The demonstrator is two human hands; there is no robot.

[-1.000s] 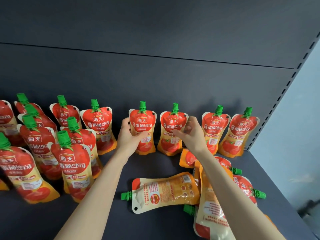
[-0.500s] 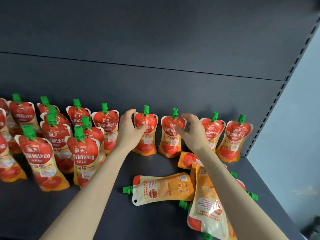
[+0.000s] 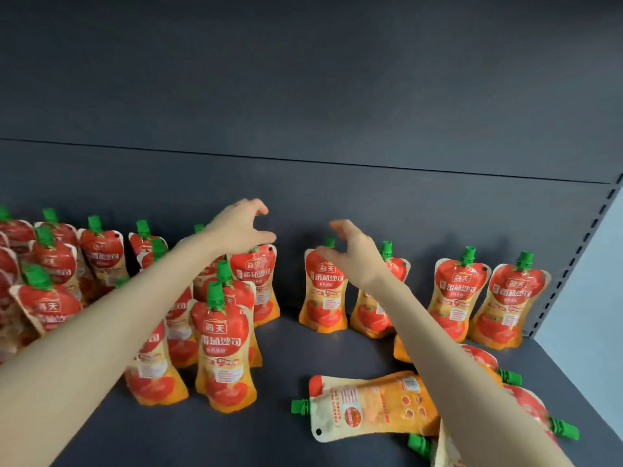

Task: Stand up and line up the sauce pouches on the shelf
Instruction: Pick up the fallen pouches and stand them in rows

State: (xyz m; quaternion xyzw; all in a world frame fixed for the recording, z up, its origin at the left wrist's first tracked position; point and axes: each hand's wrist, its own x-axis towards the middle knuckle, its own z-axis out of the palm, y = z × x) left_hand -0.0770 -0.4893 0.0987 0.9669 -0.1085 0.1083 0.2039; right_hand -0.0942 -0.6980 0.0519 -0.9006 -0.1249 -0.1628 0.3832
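Red-and-orange tomato sauce pouches with green caps fill the dark shelf [image 3: 303, 348]. Several stand in a back row along the wall and in a cluster at the left. My left hand [image 3: 241, 227] hovers above one standing pouch [image 3: 258, 281], fingers loosely curved, holding nothing. My right hand [image 3: 354, 254] floats in front of another standing pouch [image 3: 323, 291], fingers relaxed and empty; it hides that pouch's cap and part of the neighbouring pouch [image 3: 374, 311]. Several pouches lie flat at the lower right, one pale back-side up [image 3: 371, 406].
Two more upright pouches [image 3: 455, 298] [image 3: 509, 305] stand at the right end beside the perforated shelf upright [image 3: 573, 261]. A dark back panel [image 3: 303, 112] rises behind the row. Bare shelf floor lies between the left cluster and the fallen pouches.
Both hands have let go of the two middle pouches and lifted above them. The camera has shifted, so the pouches sit lower and further right.
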